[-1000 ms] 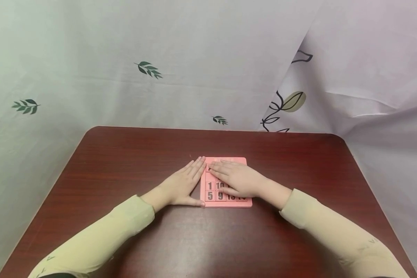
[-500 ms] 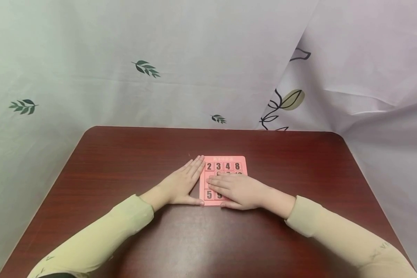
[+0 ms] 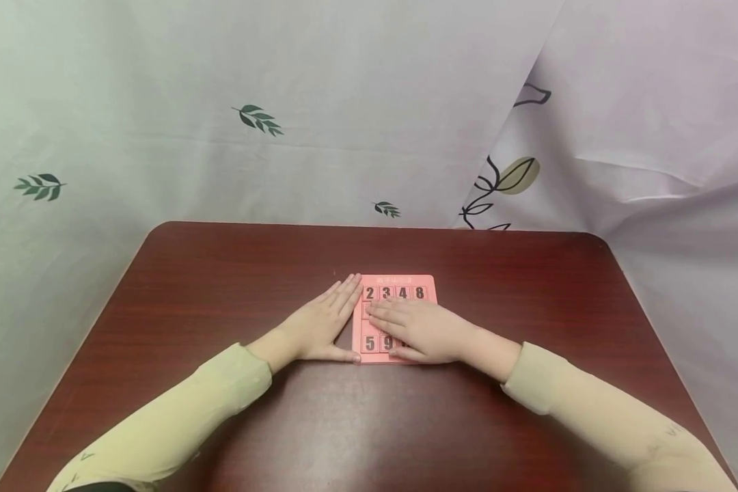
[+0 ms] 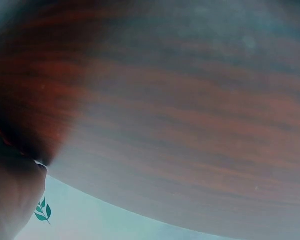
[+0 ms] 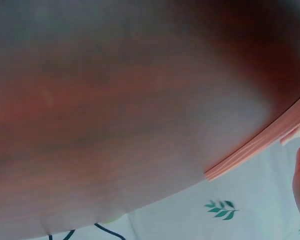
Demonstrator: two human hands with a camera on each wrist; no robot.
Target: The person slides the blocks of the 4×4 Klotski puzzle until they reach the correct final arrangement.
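A pink number puzzle (image 3: 427, 279) with square tiles lies flat on the table. Tiles 2, 3, 4, 8, 5 and 9 show in the head view; the middle rows are mostly covered. My left hand (image 3: 320, 324) lies along the puzzle's left edge, straight fingers at its upper left corner and thumb at the lower left. Across the tiles rests my right hand (image 3: 436, 329), fingers extended leftward, fingertips at a tile near the left side of the second row. In the right wrist view the puzzle's side edge (image 5: 255, 147) shows.
The dark red wooden table (image 3: 252, 260) extends around the puzzle on all sides. Pale curtains (image 3: 344, 82) with leaf prints hang behind the table's far edge. Both sleeves (image 3: 234, 383) rest over the table's near part.
My right hand slid down toward the puzzle's lower edge, uncovering the top row, then moved slightly back up. A tile now shows at its fingertips in the second row. The left hand stays put.
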